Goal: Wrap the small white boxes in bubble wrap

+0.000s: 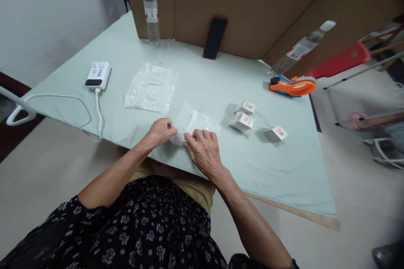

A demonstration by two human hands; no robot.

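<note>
Three boxes near bubble wrap

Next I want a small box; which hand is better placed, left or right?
The right hand, most likely: it lies between the small boxes and the left hand, so its reach looks shorter. Both are at the nearer bubble wrap.

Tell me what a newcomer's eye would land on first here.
Probably the bright orange tape dispenser at the right end of the table, near a clear bottle. Next, the left hand and right hand, both at the bubble wrap by the near edge. The dark phone against the cardboard at the back also stands out.
</note>
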